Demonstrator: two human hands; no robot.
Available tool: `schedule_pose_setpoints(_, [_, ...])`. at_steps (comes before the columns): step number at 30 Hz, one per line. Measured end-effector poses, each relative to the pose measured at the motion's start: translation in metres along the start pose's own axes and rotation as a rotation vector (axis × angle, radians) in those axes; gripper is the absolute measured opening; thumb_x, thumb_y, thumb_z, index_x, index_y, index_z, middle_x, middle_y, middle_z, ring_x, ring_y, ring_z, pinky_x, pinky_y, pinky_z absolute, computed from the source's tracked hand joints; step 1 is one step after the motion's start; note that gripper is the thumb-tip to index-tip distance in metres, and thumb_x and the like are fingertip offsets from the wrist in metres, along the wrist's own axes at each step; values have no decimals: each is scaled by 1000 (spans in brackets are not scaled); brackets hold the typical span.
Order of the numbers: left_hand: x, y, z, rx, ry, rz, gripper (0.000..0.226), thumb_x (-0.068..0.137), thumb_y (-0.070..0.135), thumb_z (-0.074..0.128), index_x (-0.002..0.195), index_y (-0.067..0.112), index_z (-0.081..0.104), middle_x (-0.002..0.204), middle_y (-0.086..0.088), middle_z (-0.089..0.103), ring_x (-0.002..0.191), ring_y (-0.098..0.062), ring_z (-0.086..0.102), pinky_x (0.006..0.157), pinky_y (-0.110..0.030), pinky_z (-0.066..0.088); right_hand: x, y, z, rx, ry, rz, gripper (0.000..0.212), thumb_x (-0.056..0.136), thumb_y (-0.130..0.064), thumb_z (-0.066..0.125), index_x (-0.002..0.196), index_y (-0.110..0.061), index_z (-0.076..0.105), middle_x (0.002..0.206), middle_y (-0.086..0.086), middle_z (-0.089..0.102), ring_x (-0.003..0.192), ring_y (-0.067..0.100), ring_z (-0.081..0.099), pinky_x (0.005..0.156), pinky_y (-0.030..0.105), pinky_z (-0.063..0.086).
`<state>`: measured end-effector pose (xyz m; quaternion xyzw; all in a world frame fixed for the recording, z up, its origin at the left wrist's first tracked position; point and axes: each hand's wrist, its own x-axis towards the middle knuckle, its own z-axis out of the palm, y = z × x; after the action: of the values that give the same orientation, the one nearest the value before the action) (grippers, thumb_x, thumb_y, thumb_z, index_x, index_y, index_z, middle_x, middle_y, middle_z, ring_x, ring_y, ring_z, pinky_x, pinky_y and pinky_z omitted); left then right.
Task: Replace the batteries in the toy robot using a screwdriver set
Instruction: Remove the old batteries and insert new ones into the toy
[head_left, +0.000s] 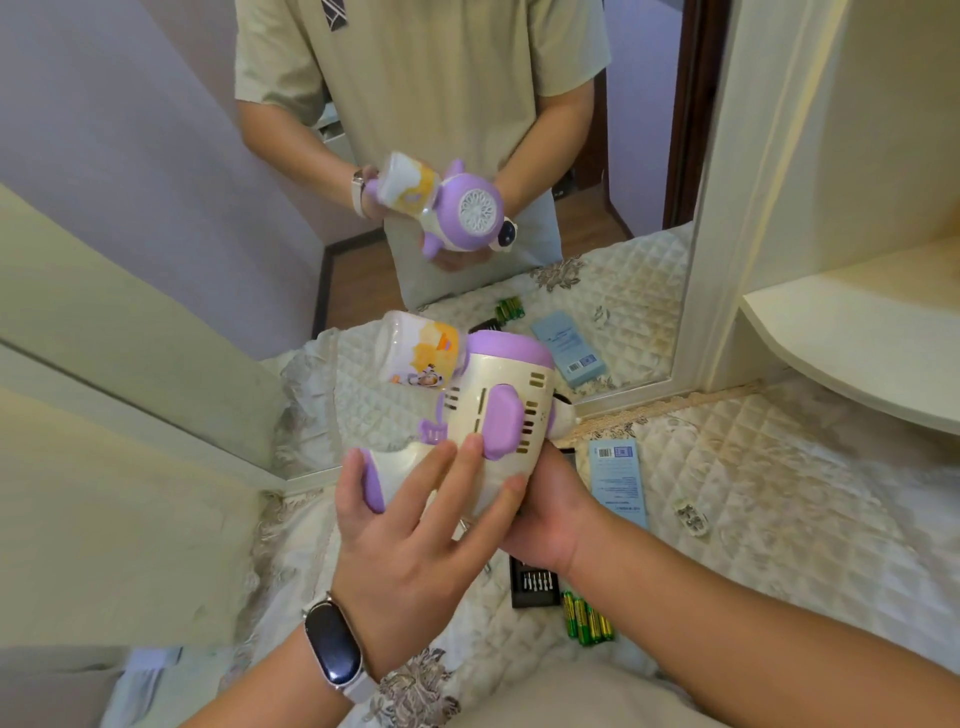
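Holds the toy robot (493, 415) up in the air, over the quilted surface (779, 493) and just before the mirror (649, 156). Keeps it tilted, with the cream and purple body toward the camera and the clear top part up and to the left. Grips it from below and from the right with the right hand (550, 514), wrapped around the underside, thumb up along the side, the other fingers mostly hidden behind the toy. Lays the left hand (410, 519) flat against the body, fingers (447, 467) straight and spread, tips touching the cream shell just beside the purple arm piece, thumb near the purple foot. Wears a dark band (332, 649) on the left wrist.

Below the toy, on the surface: the black screwdriver set (535, 584), open, with a row of bits showing, partly hidden under the right wrist. Just beside it, nearer the camera, a cluster of green batteries (587, 621). Farther back, beside the right hand, a pale blue box (618, 480) lying flat, with a barcode on it. To the right of the box and apart from it, a small clear piece (691, 517); cannot tell what it is. In the mirror, the same toy, hands, batteries and blue box from the other side.
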<state>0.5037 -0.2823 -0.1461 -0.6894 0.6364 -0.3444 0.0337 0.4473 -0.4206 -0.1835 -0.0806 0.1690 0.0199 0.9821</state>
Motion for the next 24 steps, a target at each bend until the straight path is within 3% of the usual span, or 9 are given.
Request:
schedule_pose_setpoints(2, [1, -1, -2, -9, -19, 12, 52, 74, 11, 68, 123, 31, 68, 136, -13, 60, 118, -27, 57, 101, -63, 30, 0, -3, 0, 16, -8, -7, 44, 93, -39, 51, 121, -7, 63, 104, 10, 69, 92, 23, 68, 84, 29, 55])
schedule_pose_setpoints(5, [0, -5, 0, -3, -57, 12, 54, 83, 6, 56, 130, 31, 62, 142, -12, 49, 120, -33, 54, 100, -61, 34, 3, -3, -7, -19, 9, 1, 52, 93, -37, 52, 136, -8, 55, 125, 9, 62, 115, 23, 58, 111, 28, 32])
schedule_pose_setpoints(8, [-5, -6, 3, 5, -99, 8, 53, 88, 6, 46, 131, 34, 60, 142, -10, 46, 123, -44, 54, 102, -64, 30, 3, -1, -15, -47, 42, -5, 50, 93, -34, 52, 137, -12, 54, 137, 8, 57, 125, 25, 53, 118, 34, 24])
schedule_pose_setpoints(11, [-8, -10, 5, -20, -102, -1, 51, 92, 7, 39, 131, 35, 58, 141, -11, 45, 122, -48, 55, 102, -64, 31, 0, -1, -19, -110, 39, -15, 46, 94, -35, 51, 134, -14, 58, 137, 10, 58, 128, 25, 52, 117, 38, 27])
schedule_pose_setpoints(14, [-9, -16, 9, -64, -59, 20, 49, 92, 4, 39, 131, 30, 56, 137, -19, 49, 117, -45, 59, 95, -58, 42, 0, -2, -21, -152, 79, -15, 45, 97, -37, 47, 134, -14, 58, 137, 10, 57, 128, 27, 52, 109, 39, 36])
schedule_pose_setpoints(17, [-13, -20, 16, -118, 8, 33, 50, 88, -1, 49, 129, 27, 56, 129, -24, 56, 112, -40, 62, 90, -52, 47, -1, -5, -21, -180, 102, -22, 45, 100, -40, 41, 130, -13, 61, 129, 11, 64, 111, 25, 64, 82, 36, 57])
schedule_pose_setpoints(19, [-16, -24, 20, -139, 49, 14, 58, 82, -5, 57, 130, 28, 55, 128, -21, 52, 110, -35, 58, 92, -52, 45, -3, -7, -20, -187, 100, 1, 45, 101, -41, 39, 124, -12, 65, 122, 13, 67, 101, 26, 68, 72, 35, 59])
schedule_pose_setpoints(21, [-15, -29, 22, -181, 74, -7, 63, 78, -7, 60, 131, 28, 53, 124, -18, 49, 102, -33, 56, 91, -50, 44, -5, -8, -19, -195, 104, 24, 45, 99, -41, 44, 123, -11, 65, 124, 15, 65, 105, 28, 66, 74, 37, 59])
schedule_pose_setpoints(24, [-15, -33, 25, -256, 72, -9, 65, 74, -11, 62, 129, 23, 53, 114, -17, 48, 87, -32, 51, 72, -41, 41, -7, -5, -19, -207, 114, 38, 46, 97, -43, 48, 126, -11, 63, 126, 16, 64, 109, 29, 64, 81, 40, 58])
